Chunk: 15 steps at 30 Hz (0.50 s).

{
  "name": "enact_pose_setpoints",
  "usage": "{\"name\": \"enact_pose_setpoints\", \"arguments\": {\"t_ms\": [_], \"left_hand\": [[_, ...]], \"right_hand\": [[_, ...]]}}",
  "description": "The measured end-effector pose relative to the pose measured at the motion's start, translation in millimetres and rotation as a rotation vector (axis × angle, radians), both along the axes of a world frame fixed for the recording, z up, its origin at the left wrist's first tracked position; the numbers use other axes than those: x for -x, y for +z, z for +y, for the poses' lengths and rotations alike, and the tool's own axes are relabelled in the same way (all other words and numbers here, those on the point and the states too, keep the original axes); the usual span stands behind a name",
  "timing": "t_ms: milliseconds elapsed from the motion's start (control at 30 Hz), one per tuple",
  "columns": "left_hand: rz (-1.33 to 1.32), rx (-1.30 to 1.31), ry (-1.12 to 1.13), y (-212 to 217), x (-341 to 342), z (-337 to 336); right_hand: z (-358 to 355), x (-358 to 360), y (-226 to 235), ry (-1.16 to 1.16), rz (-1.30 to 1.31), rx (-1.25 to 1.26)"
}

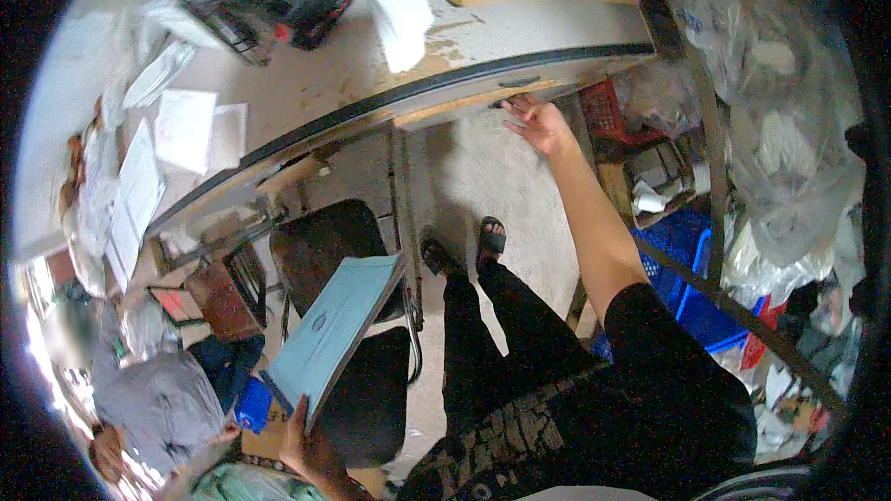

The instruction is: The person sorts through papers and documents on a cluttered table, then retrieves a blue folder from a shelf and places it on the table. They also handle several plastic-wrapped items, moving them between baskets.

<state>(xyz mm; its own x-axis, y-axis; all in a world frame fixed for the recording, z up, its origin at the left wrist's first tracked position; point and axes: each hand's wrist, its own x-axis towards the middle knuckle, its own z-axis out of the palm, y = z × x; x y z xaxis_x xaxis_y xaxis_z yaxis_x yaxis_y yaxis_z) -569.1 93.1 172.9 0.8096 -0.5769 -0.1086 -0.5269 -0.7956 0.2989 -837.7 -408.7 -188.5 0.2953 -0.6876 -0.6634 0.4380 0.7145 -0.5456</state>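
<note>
My left hand (303, 445) grips the lower edge of a thick book (332, 327) with a light blue cover, which is tilted beside a black chair (332, 230). A dark spine runs along its lower left end. My right arm reaches forward, and my right hand (538, 123) is at the desk drawer (464, 104), its fingers apart and holding nothing. The fingertips are just below the drawer's dark handle (520, 83); whether they touch the drawer I cannot tell.
Papers (186, 130), a white sheet (397, 11) and a black machine (311, 5) lie on the desk (306, 97). A red basket (608, 116), blue crates (682, 264) and plastic bags (789, 158) crowd the right. Another person (158, 405) is at the lower left.
</note>
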Motion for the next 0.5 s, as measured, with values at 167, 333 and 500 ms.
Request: {"name": "enact_pose_setpoints", "arguments": {"t_ms": [167, 333, 500], "left_hand": [[0.092, 0.194, -0.096, 13.5, 35.3, -30.6], [0.261, 0.322, -0.160, 34.8, 54.1, -60.9], [0.353, 0.377, -0.184, 60.3, 37.5, -54.2]], "right_hand": [[36.1, 2.6, 13.0, 0.520, 0.541, 0.112], [145.8, 11.9, 89.2, 1.172, -0.117, -0.135], [178.1, -23.0, 168.3, 0.868, -0.192, -0.073]]}}
